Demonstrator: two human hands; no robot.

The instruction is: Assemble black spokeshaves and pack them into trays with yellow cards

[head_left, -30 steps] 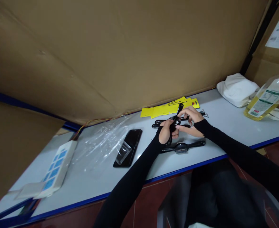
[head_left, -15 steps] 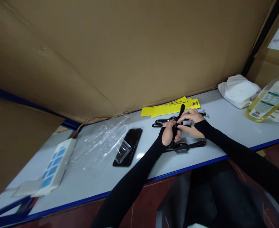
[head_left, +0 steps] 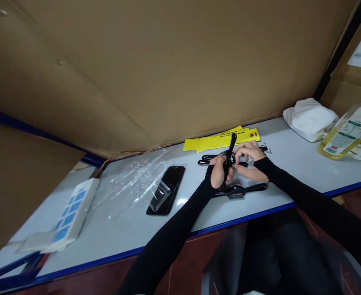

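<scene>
Both hands meet just above the white, blue-edged tabletop, near its middle. Left hand is curled round the lower part of a slim black two-handled hand tool, prob. a spokeshave or similar, held upright w/ one handle poking up past the fingers. Right hand is bunched at the tool's mid body, fingertips pinching sth small there; too small to tell what. Judging by look, the tool is rigid, cast metal or hard plastic, fairly light, glossy so maybe a bit slick; the handles are the safe grip, the centre section likely carries a blade, so keep fingers off that edge. Two more like black tools lie flat: one just in front of the hands, another just behind, partly hidden. Behind those, long yellow printed packaging cards w/ black writing, not legible. To the left: black smartphone w/ a clear plastic blister piece on it, crumpled clear plastic film, white box w/ blue squares. Far right: white folded cloth and clear bottle of yellow liquid, green-and-white label unreadable. Brown cardboard sheet backs the table.
</scene>
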